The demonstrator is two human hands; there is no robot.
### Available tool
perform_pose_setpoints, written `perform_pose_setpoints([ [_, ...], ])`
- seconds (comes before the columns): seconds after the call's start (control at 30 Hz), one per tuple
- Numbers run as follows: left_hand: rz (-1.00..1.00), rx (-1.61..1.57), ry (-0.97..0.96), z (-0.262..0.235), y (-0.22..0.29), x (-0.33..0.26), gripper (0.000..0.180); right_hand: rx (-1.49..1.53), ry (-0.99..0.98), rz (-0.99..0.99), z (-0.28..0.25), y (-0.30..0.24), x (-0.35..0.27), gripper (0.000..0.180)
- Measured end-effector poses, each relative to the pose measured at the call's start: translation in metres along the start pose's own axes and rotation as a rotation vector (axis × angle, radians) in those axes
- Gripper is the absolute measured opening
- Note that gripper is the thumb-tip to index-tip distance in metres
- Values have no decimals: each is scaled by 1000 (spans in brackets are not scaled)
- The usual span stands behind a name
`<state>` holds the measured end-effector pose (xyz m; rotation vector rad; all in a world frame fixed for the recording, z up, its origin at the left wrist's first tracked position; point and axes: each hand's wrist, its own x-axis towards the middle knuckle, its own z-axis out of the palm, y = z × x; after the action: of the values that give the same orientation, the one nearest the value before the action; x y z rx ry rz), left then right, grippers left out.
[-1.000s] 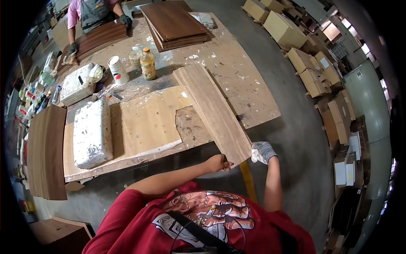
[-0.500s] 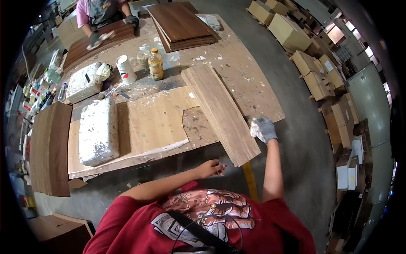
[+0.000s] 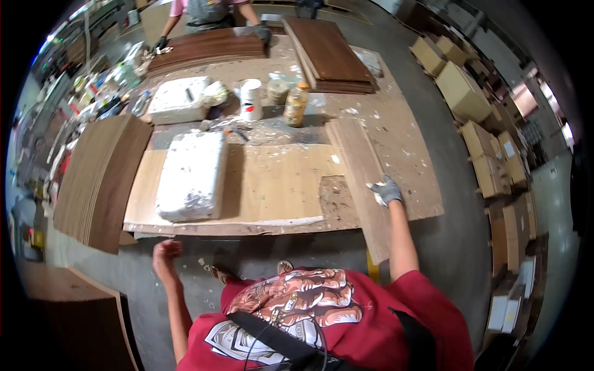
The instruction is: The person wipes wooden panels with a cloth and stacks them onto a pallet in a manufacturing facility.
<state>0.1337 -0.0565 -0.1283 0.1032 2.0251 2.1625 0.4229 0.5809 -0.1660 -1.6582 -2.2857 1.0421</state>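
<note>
My right hand, in a grey glove, is closed on a crumpled white cloth. The cloth rests at the right edge of a wood-grain board. This narrow board lies lengthwise at the table's right side, with its near end jutting past the front edge. My bare left hand is in the air just off the table's front edge, near a tall stack of wood-grain boards on the left. Its fingers are smeared by motion, and nothing in them can be made out.
A white wrapped block stands on a pale panel. Behind it are a white cup, an amber bottle and a jar. Dark boards are stacked at the back. Across the table a co-worker's gloved hands touch other boards.
My left hand has swung left, away from the board. My right hand has come from beside the board onto its edge with the cloth. The view has shifted left.
</note>
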Motion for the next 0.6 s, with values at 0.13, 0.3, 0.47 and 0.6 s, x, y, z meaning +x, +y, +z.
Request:
perform_pose_setpoints([
  [0.13,272,183,356,-108,39,39,35,300,56,-13,15,-23,-29,91],
  [0.3,439,1060,524,-196,70,120,40,516,277,92,32,-44,-44,22],
  [0.47,175,1612,593,-247,53,152,87,1375,-234,306,110,-115,-61,32],
  [0.6,340,1481,581,-235,43,161,87,1618,-208,54,185,-138,-74,44],
])
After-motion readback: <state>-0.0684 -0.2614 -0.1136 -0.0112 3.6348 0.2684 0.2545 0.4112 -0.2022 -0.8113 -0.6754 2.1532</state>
